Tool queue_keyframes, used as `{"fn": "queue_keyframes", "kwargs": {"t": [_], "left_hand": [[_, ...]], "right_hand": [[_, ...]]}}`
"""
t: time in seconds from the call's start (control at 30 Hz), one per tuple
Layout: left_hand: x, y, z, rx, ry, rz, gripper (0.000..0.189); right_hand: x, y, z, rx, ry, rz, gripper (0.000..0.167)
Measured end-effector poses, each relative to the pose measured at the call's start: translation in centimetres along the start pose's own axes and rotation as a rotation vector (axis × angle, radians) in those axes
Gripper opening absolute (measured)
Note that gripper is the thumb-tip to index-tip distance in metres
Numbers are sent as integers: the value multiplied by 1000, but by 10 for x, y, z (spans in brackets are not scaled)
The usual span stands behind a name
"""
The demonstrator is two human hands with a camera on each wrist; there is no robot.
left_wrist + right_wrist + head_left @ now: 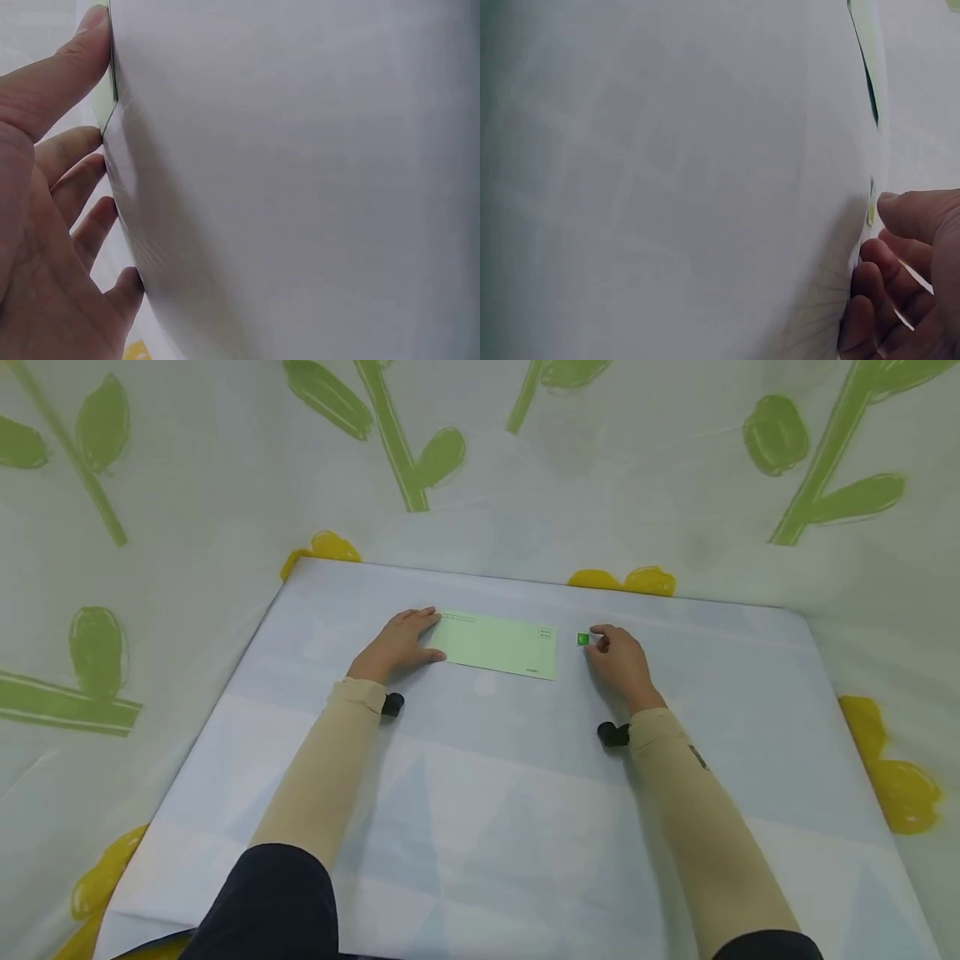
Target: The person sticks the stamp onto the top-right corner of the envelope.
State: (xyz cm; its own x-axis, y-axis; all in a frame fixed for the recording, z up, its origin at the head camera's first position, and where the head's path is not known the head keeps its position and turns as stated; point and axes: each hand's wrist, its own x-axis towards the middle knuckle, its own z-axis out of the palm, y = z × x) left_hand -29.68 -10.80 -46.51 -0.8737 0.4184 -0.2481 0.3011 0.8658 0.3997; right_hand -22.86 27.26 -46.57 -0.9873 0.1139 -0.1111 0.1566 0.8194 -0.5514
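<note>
I see the left hand (397,647) with its thumb and fingers spread, touching the left end of a pale green envelope (495,645), which lies on the white-and-blue table (480,777). Just beside the envelope's right edge, a small green square (582,639) is visible. The right hand (621,664) is at this square; whether its fingertips grip it, I cannot tell. Beige sleeves (322,768) reach both wrists.
</note>
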Motion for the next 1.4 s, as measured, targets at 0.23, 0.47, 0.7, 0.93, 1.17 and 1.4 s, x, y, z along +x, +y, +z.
{"fn": "queue_keyframes", "kwargs": {"t": [0.23,0.47,0.7,0.93,1.17,1.4], "left_hand": [[-1,-7,-3,-18,-6,13,89],[2,-2,-3,-28,-17,3,89],[3,-2,-3,-37,-19,-9,89],[4,-3,0,-39,-14,-6,89],[5,-2,0,-40,-14,-25,89],[4,-2,0,-52,-21,-29,89]], "right_hand": [[3,-6,3,-20,-2,25,42],[5,-5,-2,-57,-6,21,41],[7,-4,0,-59,5,24,37],[9,-3,1,-39,11,43,34],[10,-4,1,48,39,84,34],[11,-3,1,92,40,99,33]]}}
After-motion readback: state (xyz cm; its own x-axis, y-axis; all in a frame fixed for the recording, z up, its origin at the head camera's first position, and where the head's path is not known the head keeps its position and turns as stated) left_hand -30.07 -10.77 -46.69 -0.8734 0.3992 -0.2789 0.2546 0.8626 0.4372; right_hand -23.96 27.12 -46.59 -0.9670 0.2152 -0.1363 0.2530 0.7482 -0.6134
